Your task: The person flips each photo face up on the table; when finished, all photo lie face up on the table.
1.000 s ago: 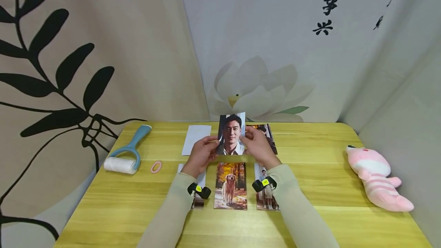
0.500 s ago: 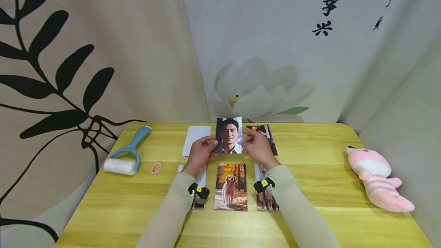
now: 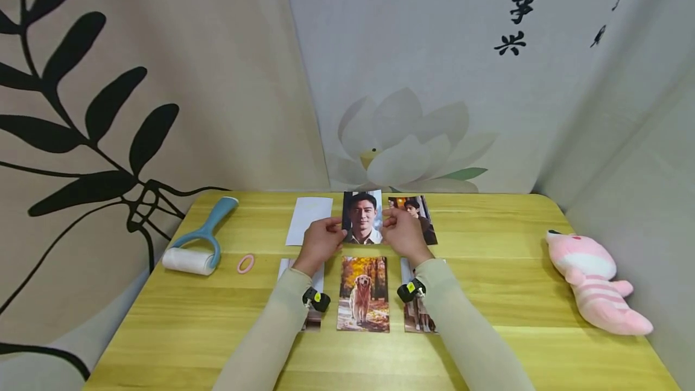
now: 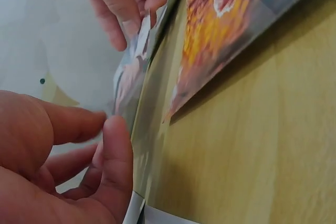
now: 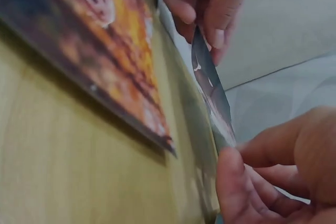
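Between my hands at the far side of the table is a portrait photo (image 3: 362,217) of a person in a light collared shirt. My left hand (image 3: 320,241) pinches its left edge between thumb and fingers. On its right edge, my right hand (image 3: 406,237) pinches it the same way. Both wrist views show the photo (image 4: 128,80) nearly edge-on, close over the wooden surface. Nearer to me lies a photo of a golden dog (image 3: 362,294) among autumn leaves. A darker photo (image 3: 426,219) lies partly behind my right hand, and a white card (image 3: 308,221) lies beyond my left hand.
Two more photos lie partly under my forearms, a left one (image 3: 314,323) and a right one (image 3: 418,318). At the left are a blue-handled lint roller (image 3: 203,237) and a pink ring (image 3: 246,263). A pink plush toy (image 3: 594,282) lies at the right edge. Curtains stand behind the table.
The portrait photo has come down toward the table and now lines up between the white card and the darker photo. Both hands have stayed at its edges.
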Demonstrator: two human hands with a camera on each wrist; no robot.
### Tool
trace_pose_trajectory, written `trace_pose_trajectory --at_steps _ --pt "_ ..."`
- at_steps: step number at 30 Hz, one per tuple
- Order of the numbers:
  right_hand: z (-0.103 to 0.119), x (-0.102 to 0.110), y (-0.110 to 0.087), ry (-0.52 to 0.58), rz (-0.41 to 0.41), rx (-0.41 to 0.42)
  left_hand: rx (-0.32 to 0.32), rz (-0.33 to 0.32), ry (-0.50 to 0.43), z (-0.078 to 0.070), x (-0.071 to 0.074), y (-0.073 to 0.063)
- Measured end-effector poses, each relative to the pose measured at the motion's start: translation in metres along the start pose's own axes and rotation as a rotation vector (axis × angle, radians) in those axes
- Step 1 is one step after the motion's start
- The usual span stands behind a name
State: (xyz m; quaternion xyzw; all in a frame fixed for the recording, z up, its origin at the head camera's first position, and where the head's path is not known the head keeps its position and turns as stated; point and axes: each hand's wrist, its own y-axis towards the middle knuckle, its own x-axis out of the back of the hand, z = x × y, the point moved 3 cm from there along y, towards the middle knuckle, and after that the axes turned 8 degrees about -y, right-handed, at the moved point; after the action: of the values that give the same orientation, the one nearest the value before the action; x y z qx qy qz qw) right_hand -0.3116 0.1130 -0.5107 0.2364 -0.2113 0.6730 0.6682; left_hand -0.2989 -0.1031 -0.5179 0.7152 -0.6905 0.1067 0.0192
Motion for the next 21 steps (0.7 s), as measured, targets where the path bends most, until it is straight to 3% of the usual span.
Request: trace_pose_trajectory --at_steps 5,12,21 --pt "0.000 -0.003 0.000 -0.126 -0.043 0.048 -0.018 -0.016 0.076 0.000 0.000 0.000" --pt "0.006 -0.003 -0.004 -0.203 -0.025 0.082 -0.039 -0.039 0.216 -0.002 0.003 -0.005" --pt "0.015 -0.001 -0.007 -0.313 0.001 0.075 -0.017 -0.006 0.233 -0.004 0.006 -0.008"
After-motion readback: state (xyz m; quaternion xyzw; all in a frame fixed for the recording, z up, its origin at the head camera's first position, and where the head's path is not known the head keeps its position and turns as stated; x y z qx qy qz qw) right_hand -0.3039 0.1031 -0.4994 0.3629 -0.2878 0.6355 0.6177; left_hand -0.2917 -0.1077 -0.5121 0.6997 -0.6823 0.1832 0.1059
